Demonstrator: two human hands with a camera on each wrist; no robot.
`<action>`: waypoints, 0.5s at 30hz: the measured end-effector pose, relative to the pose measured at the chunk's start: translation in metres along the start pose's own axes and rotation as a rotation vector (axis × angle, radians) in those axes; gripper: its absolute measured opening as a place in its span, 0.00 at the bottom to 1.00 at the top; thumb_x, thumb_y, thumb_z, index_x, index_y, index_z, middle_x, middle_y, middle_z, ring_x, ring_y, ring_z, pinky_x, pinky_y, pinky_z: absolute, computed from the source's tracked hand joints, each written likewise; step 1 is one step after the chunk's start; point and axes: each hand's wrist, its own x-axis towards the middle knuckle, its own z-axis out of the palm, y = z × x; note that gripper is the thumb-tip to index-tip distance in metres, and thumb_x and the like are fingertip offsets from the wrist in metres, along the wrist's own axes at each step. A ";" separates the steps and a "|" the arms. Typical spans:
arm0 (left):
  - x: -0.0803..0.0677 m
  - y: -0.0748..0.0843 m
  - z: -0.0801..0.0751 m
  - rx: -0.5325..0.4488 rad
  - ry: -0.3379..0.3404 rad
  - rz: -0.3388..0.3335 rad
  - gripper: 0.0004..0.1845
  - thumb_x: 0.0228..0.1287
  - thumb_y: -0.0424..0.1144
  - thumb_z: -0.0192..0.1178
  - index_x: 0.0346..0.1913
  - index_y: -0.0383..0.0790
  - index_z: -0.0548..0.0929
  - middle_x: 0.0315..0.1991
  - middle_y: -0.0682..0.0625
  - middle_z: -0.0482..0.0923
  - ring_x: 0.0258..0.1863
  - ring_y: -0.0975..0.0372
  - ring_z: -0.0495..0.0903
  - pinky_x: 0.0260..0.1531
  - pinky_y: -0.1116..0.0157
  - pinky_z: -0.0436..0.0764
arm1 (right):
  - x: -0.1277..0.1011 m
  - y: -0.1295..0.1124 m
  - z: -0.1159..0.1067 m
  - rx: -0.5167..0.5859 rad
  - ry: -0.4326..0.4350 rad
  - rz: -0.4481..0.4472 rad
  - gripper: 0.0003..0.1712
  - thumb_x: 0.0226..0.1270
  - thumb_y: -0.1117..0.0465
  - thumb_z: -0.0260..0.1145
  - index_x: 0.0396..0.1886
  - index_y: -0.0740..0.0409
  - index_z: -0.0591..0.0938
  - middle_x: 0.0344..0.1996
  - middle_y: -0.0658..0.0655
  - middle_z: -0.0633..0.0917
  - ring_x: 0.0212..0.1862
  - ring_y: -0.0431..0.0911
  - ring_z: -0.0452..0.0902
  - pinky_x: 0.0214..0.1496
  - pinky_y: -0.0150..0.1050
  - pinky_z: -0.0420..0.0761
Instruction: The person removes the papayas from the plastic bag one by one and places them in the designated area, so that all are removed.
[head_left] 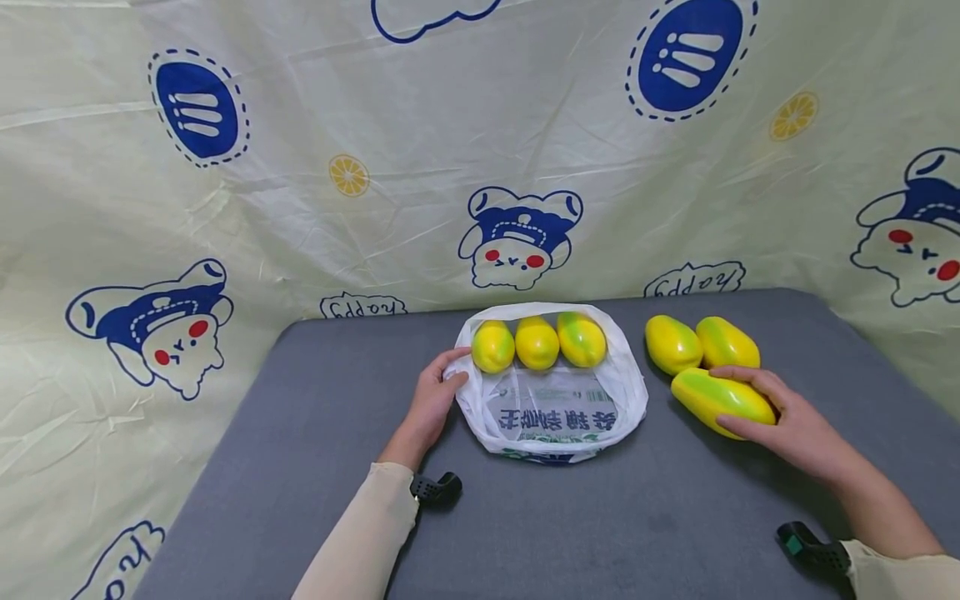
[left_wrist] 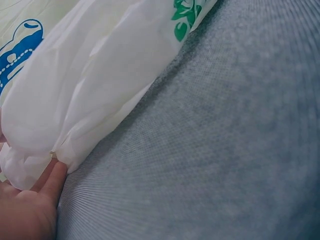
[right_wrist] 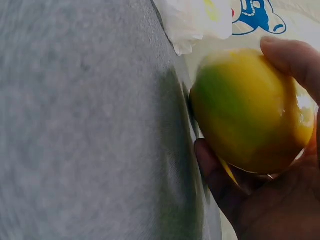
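The left hand (head_left: 433, 404) pinches the white bag (head_left: 632, 392), three yellow fruits (head_left: 537, 343) sit inside just past those fingers, and the right hand (head_left: 798, 425) curls its fingers round a long fruit (head_left: 712, 398), two more fruits (head_left: 672, 345) just beyond, so it looks half done.

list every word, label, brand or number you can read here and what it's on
"happy": twice on the backdrop cloth.
"!!!": turned sideways, in its two blue ovals.
Cut-off word, lower left of the cloth: only partly readable.
Chinese characters on the white plastic bag: too distorted to read reliably.
Finer print on the bag: too small.
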 end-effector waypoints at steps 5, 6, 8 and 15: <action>0.001 0.001 0.001 -0.006 -0.003 0.009 0.21 0.71 0.29 0.52 0.64 0.42 0.78 0.74 0.45 0.66 0.75 0.53 0.61 0.77 0.52 0.59 | 0.001 0.005 0.000 0.004 -0.014 -0.009 0.37 0.67 0.49 0.68 0.71 0.52 0.65 0.64 0.65 0.68 0.46 0.36 0.62 0.40 0.34 0.64; 0.001 0.001 0.001 -0.007 -0.004 0.011 0.21 0.71 0.29 0.52 0.64 0.42 0.78 0.74 0.45 0.66 0.75 0.53 0.61 0.77 0.52 0.59 | 0.001 0.006 0.001 0.006 -0.012 -0.012 0.37 0.68 0.49 0.68 0.71 0.52 0.64 0.64 0.64 0.68 0.45 0.35 0.62 0.40 0.33 0.64; 0.000 0.001 0.002 -0.005 -0.005 0.011 0.21 0.71 0.29 0.52 0.64 0.42 0.77 0.73 0.45 0.66 0.74 0.53 0.62 0.77 0.52 0.60 | 0.001 0.008 0.000 0.005 -0.013 -0.013 0.37 0.68 0.49 0.67 0.71 0.53 0.64 0.63 0.65 0.68 0.45 0.35 0.62 0.39 0.33 0.64; -0.002 0.003 0.002 0.005 0.003 0.006 0.21 0.71 0.30 0.52 0.64 0.42 0.78 0.73 0.45 0.67 0.74 0.53 0.63 0.76 0.52 0.60 | 0.001 0.008 0.000 -0.017 0.008 0.002 0.39 0.68 0.47 0.67 0.74 0.50 0.65 0.66 0.68 0.67 0.49 0.41 0.62 0.45 0.38 0.62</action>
